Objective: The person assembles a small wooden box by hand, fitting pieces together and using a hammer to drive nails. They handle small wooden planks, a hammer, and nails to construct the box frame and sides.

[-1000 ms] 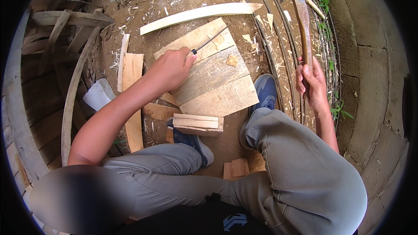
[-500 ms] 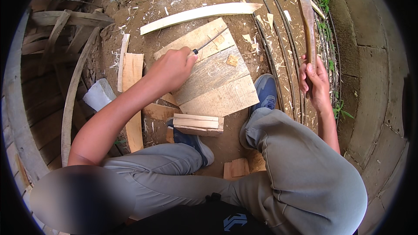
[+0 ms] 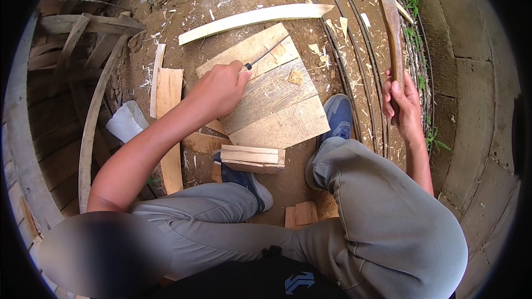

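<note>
My left hand (image 3: 219,88) grips a thin metal tool with a dark handle (image 3: 267,53), its tip lying across a flat panel of pale wooden boards (image 3: 277,105) on the dirt ground. My right hand (image 3: 402,102) holds the wooden handle of a claw hammer (image 3: 388,16), raised upright to the right of the panel, its steel head at the top. Both of my knees in grey trousers and blue shoes (image 3: 338,116) frame the panel's near edge.
A long curved pale slat (image 3: 249,17) lies beyond the panel. Short wood blocks (image 3: 252,158) sit by my left shoe, narrow planks (image 3: 169,111) and a white chunk (image 3: 127,122) lie at left. Metal hoops (image 3: 360,77) run along the right, beside a curved plank wall (image 3: 471,105).
My right hand has lifted the hammer slightly higher and more upright. My left hand and the thin tool stay in place on the panel.
</note>
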### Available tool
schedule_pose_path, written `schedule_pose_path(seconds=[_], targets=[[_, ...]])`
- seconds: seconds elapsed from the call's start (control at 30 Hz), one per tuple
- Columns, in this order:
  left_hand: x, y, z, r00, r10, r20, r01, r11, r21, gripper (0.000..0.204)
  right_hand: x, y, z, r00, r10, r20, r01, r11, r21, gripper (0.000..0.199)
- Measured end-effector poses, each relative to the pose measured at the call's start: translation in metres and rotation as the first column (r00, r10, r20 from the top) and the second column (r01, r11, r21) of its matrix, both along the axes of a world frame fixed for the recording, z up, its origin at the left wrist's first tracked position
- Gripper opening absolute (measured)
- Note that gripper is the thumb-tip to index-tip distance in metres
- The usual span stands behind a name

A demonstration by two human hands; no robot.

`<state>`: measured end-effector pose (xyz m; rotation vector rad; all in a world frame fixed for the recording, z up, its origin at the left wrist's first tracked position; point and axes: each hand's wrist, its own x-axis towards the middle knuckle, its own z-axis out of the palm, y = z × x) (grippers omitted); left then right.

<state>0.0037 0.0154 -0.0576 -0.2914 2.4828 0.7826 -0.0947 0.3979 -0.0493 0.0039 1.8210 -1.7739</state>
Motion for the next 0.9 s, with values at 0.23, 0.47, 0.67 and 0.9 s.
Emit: schedule_pose_path(seconds=[0.23,0.47,0.67,0.9], targets=[[-0.001,0.002,0.003,1.0,-0.004,0.011,0.004,1.0,-0.019,0.04,-0.001,0.002,-0.003,1.0,-0.018,0.001,0.018,1.0,-0.007,0.033],[-0.001,0.005,0.005,0.998,-0.001,0.056,0.004,0.999,-0.054,0.04,0.0,0.0,0.0,1.0,0.002,-0.007,-0.002,1.0,-0.024,0.034],[-0.005,0.008,0.012,0.993,-0.036,0.11,0.042,0.998,-0.049,0.04,0.015,-0.016,0.006,0.975,0.158,0.159,-0.157,0.987,-0.018,0.029],[-0.009,0.014,0.019,0.98,-0.051,0.194,0.066,0.995,-0.073,0.037,0.019,-0.048,0.026,0.965,0.228,0.129,-0.257,0.919,0.298,0.041]])
